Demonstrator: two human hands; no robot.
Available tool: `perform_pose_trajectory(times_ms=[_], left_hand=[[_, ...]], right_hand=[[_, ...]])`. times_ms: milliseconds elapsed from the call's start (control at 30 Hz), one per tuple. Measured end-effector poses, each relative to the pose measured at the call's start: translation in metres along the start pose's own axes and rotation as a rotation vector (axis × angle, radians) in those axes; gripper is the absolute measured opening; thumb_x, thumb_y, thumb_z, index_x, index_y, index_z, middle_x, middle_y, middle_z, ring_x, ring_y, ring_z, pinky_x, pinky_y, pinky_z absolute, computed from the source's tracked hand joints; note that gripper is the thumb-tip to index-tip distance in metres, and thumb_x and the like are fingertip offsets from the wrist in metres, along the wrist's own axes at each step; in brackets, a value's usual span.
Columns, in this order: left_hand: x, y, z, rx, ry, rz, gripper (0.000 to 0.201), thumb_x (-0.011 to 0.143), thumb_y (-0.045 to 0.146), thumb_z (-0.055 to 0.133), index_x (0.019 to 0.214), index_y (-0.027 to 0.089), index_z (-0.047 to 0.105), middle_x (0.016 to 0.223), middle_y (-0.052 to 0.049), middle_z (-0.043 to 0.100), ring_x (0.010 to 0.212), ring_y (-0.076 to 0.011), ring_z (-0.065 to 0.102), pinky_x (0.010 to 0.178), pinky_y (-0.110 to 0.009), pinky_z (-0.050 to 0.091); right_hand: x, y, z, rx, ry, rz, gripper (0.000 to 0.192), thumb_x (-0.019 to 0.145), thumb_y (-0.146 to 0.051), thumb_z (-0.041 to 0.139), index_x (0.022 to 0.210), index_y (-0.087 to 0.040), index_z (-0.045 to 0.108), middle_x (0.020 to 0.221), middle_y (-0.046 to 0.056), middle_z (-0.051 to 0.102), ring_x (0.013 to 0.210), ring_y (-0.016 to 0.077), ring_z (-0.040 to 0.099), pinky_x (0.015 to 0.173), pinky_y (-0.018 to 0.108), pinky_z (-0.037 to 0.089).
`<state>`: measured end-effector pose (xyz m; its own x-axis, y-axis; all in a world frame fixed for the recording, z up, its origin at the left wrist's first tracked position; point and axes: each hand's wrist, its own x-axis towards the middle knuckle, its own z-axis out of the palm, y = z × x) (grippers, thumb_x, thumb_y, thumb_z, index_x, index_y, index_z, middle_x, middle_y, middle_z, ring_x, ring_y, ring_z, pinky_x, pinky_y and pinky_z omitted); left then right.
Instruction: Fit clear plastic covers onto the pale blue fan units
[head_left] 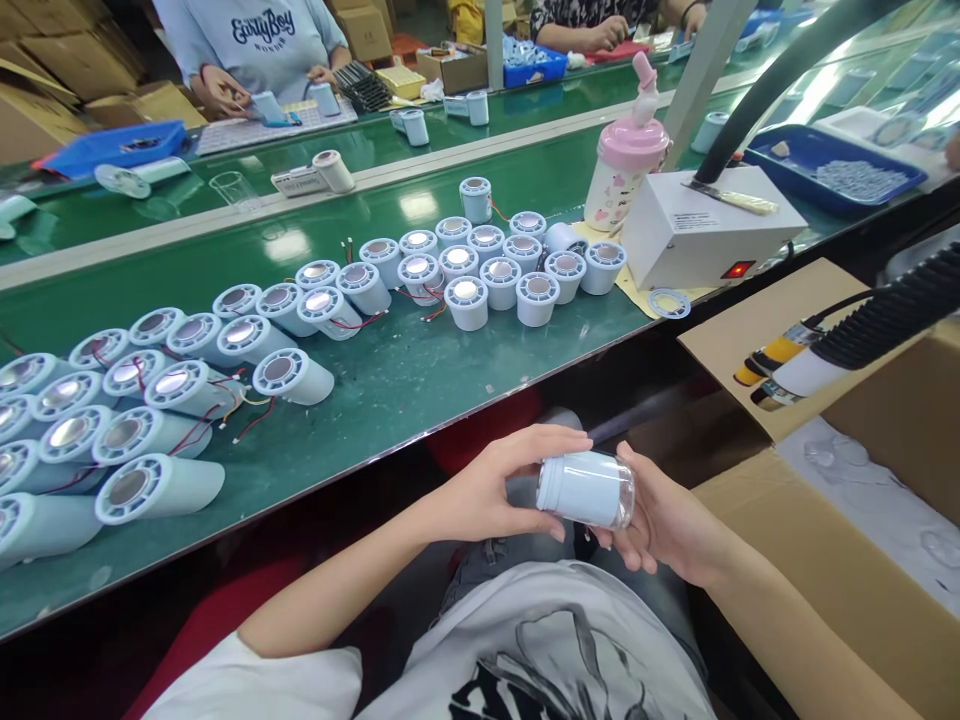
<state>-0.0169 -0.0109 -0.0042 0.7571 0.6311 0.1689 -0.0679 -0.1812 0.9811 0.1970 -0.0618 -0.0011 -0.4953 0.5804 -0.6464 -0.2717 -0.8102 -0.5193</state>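
Near the bottom of the head view, over the person's lap and off the bench edge, both hands hold one pale blue cylinder (586,489) lying on its side. Left hand (499,490) curls over its left, capped end, thumb beneath and fingers on top; right hand (667,520) cradles the right end from below, fingers cupped around it. On the green bench (420,390) beyond, many like cylinders lie in rows at the left (161,400), red wires trailing from some, while a cluster stands upright farther right (495,265). A pink-lidded bottle (626,165) stands just beside a white box (701,225) with a red switch. At the near right is an open cardboard carton (847,560). Across the bench, another person's hands (225,95) work at the far side.
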Motion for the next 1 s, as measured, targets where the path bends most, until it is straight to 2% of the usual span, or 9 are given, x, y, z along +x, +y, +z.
perform_pose_trajectory(times_ms=[167, 233, 300, 367, 433, 500, 600, 700, 1000], left_hand=[[-0.001, 0.01, 0.003, -0.018, 0.027, -0.101, 0.065, 0.071, 0.021, 0.079, 0.13, 0.028, 0.053, 0.132, -0.01, 0.052, 0.12, -0.0248, 0.055, 0.092, -0.033, 0.053], [0.0, 0.015, 0.004, -0.043, 0.054, -0.188, 0.063, 0.073, 0.025, 0.077, 0.131, 0.026, 0.052, 0.128, -0.01, 0.054, 0.114, -0.0237, 0.057, 0.092, -0.034, 0.053], [0.0, 0.018, 0.005, -0.098, 0.081, -0.273, 0.062, 0.075, 0.028, 0.076, 0.131, 0.025, 0.05, 0.124, -0.01, 0.057, 0.109, -0.0227, 0.06, 0.09, -0.034, 0.054], [0.0, 0.019, 0.006, -0.186, 0.081, -0.332, 0.061, 0.077, 0.031, 0.074, 0.132, 0.025, 0.048, 0.119, -0.009, 0.059, 0.101, -0.0206, 0.063, 0.084, -0.033, 0.056], [0.0, 0.019, 0.005, -0.251, 0.05, -0.381, 0.061, 0.079, 0.036, 0.071, 0.134, 0.025, 0.045, 0.113, -0.008, 0.061, 0.089, -0.018, 0.065, 0.075, -0.031, 0.057], [0.001, 0.019, 0.003, -0.246, 0.012, -0.398, 0.066, 0.078, 0.038, 0.072, 0.136, 0.025, 0.044, 0.112, -0.008, 0.062, 0.085, -0.0177, 0.065, 0.073, -0.032, 0.056], [0.001, 0.019, 0.0, -0.201, -0.014, -0.331, 0.077, 0.07, 0.032, 0.08, 0.138, 0.026, 0.046, 0.13, -0.011, 0.057, 0.107, -0.024, 0.062, 0.092, -0.038, 0.052], [-0.001, 0.02, -0.001, -0.254, -0.027, -0.311, 0.077, 0.072, 0.021, 0.078, 0.14, 0.027, 0.044, 0.141, -0.012, 0.049, 0.12, -0.0264, 0.057, 0.101, -0.041, 0.047], [-0.003, -0.001, 0.005, -0.474, -0.029, -0.465, 0.083, 0.071, 0.018, 0.078, 0.144, 0.029, 0.038, 0.122, -0.008, 0.062, 0.096, -0.0176, 0.064, 0.086, -0.032, 0.05]], right_hand=[[0.002, 0.007, -0.004, -0.134, -0.02, -0.017, 0.075, 0.097, -0.061, 0.008, 0.078, -0.01, 0.06, 0.052, 0.005, 0.059, 0.033, 0.0093, 0.054, 0.028, 0.013, 0.036], [0.002, 0.012, -0.009, -0.336, 0.068, -0.297, 0.07, 0.093, -0.07, 0.021, 0.097, -0.011, 0.06, 0.065, 0.008, 0.065, 0.045, 0.0142, 0.061, 0.037, 0.019, 0.048], [-0.001, 0.015, -0.014, -0.632, 0.179, -0.699, 0.063, 0.087, -0.068, 0.048, 0.124, -0.017, 0.052, 0.107, 0.015, 0.067, 0.084, 0.0238, 0.069, 0.068, 0.033, 0.06], [-0.004, 0.015, -0.02, -0.948, 0.203, -1.022, 0.06, 0.084, -0.044, 0.069, 0.137, -0.031, 0.043, 0.144, 0.01, 0.045, 0.123, 0.0299, 0.051, 0.1, 0.045, 0.048], [-0.007, 0.015, -0.023, -1.143, 0.156, -1.145, 0.059, 0.086, -0.02, 0.068, 0.136, -0.041, 0.045, 0.152, 0.001, 0.035, 0.136, 0.0286, 0.038, 0.11, 0.047, 0.037], [-0.009, 0.014, -0.022, -1.094, 0.133, -1.065, 0.059, 0.086, -0.012, 0.065, 0.133, -0.043, 0.048, 0.146, -0.001, 0.044, 0.131, 0.0254, 0.045, 0.107, 0.042, 0.043], [-0.011, 0.013, -0.016, -0.694, 0.086, -0.76, 0.056, 0.084, -0.025, 0.071, 0.134, -0.037, 0.049, 0.133, 0.003, 0.058, 0.115, 0.0251, 0.059, 0.093, 0.037, 0.054], [-0.012, 0.014, -0.011, -0.429, 0.041, -0.605, 0.051, 0.082, -0.03, 0.073, 0.129, -0.034, 0.055, 0.119, 0.004, 0.066, 0.101, 0.0233, 0.066, 0.083, 0.033, 0.058], [-0.006, 0.016, -0.014, -0.556, 0.138, -0.544, 0.057, 0.075, -0.009, 0.069, 0.126, -0.034, 0.061, 0.08, -0.005, 0.071, 0.064, 0.0145, 0.065, 0.068, 0.027, 0.055]])
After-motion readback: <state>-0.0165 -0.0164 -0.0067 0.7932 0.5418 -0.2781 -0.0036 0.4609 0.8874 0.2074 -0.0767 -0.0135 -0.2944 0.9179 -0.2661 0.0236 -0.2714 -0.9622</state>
